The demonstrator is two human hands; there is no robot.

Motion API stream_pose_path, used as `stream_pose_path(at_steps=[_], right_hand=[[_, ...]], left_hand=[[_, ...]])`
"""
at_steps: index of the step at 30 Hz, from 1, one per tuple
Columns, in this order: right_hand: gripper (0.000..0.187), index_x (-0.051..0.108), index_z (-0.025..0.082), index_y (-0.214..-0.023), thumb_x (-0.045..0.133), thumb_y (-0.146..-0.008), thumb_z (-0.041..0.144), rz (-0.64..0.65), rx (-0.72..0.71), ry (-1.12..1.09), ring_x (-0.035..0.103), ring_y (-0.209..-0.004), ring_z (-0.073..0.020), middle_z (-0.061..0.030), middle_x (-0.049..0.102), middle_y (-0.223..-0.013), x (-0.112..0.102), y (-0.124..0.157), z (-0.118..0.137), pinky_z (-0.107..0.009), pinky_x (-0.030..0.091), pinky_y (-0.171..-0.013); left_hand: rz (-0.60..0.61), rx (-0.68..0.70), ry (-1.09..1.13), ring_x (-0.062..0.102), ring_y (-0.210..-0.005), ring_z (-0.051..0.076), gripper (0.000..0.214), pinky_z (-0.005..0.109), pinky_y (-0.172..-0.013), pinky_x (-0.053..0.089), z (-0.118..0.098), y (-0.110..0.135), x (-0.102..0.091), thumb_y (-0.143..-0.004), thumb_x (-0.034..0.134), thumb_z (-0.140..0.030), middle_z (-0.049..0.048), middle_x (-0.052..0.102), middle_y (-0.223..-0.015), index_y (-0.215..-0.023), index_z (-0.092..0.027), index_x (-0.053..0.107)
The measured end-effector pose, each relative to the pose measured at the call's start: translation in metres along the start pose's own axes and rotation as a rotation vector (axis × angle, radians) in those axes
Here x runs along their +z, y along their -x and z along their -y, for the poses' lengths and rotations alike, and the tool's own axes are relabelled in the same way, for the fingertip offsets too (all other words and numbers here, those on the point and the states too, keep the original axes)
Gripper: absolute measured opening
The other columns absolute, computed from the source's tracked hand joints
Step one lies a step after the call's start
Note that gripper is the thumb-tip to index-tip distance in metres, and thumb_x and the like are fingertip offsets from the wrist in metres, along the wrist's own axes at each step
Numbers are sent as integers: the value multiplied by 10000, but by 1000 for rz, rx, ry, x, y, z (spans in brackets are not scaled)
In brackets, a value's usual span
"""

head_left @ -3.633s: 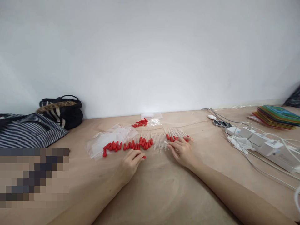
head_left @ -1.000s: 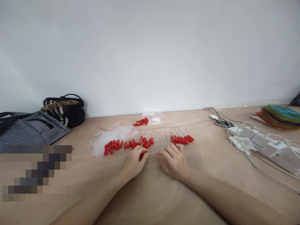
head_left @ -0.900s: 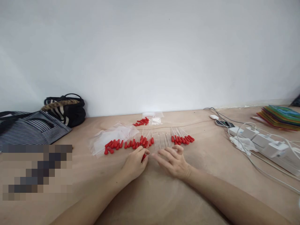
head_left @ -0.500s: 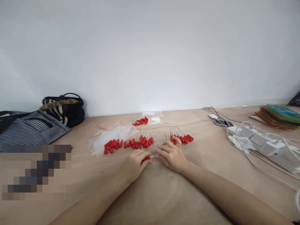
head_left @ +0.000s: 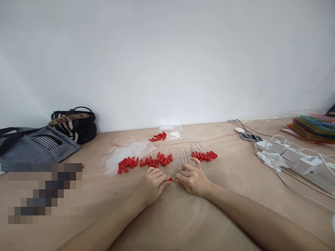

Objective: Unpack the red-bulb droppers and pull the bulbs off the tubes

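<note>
My left hand [head_left: 153,183] pinches a red rubber bulb [head_left: 170,179] low over the beige table [head_left: 183,216]. My right hand [head_left: 191,177] meets it fingertip to fingertip and pinches a thin clear glass tube, mostly hidden by the fingers. Just beyond the hands lie loose red bulbs [head_left: 142,162], a row of clear tubes [head_left: 180,157], and several droppers with red bulbs fitted [head_left: 205,155]. A smaller heap of red bulbs [head_left: 157,136] lies farther back.
Clear plastic bags [head_left: 125,155] lie at the left of the bulbs. Striped bags [head_left: 39,146] sit at the far left by the wall. At the right are power strips with cables [head_left: 295,158], a phone [head_left: 250,137] and a stack of coloured sheets [head_left: 312,128].
My left hand picked a red bulb from the row and drew it toward me. My right hand left the tubes with one and came left until both hands meet.
</note>
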State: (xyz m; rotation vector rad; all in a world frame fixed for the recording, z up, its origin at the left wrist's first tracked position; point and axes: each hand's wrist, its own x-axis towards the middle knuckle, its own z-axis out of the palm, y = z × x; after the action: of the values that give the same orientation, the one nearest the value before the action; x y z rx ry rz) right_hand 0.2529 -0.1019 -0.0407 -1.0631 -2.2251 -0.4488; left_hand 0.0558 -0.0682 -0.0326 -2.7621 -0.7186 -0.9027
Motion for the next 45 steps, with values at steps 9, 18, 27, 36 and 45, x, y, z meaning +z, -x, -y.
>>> stream_pose_path(at_steps=[9, 18, 27, 36, 45], right_hand=[[266, 553, 201, -661, 388, -870, 212, 16, 0, -33, 479, -743, -111, 38, 570, -546, 1, 0, -1, -348, 145, -879], [249, 543, 195, -641, 413, -852, 214, -28, -5, 5, 481, -732, -111, 41, 565, -540, 0, 0, 0, -347, 149, -882], [182, 611, 205, -855, 431, -833, 195, -52, 128, 34, 480, -741, -139, 5, 591, -634, 1, 8, -15, -370, 159, -882], [285, 625, 181, -874, 368, -807, 77, 74, 447, 126, 490, -682, -130, -35, 612, -775, 12, -13, -35, -298, 215, -688], [262, 621, 140, -750, 396, -726, 8, 195, 541, 201, 497, -713, -161, -97, 589, -863, 33, -34, -46, -303, 224, -649]], left_hand=[[-15, -18, -45, 517, -572, 130, 271, 300, -650, 307, -3, -2, 2, -876, 437, -232, -5, 603, -574, -640, -172, 555], [-34, -9, -39, 521, -589, 140, 296, 279, -609, 333, -4, 0, 0, -887, 393, -198, 10, 607, -582, -640, -172, 555], [-42, -164, 101, 584, -657, 152, 190, 277, -651, 441, 1, 3, -4, -860, 455, -275, 14, 673, -716, -802, -197, 618], [-155, -374, 21, 592, -657, 136, 216, 231, -606, 484, 28, 30, -34, -810, 441, -246, 43, 628, -809, -907, -188, 625], [-145, -687, -125, 529, -504, 137, 220, 233, -483, 436, 67, 51, -64, -699, 504, -394, -16, 560, -593, -769, -195, 566]])
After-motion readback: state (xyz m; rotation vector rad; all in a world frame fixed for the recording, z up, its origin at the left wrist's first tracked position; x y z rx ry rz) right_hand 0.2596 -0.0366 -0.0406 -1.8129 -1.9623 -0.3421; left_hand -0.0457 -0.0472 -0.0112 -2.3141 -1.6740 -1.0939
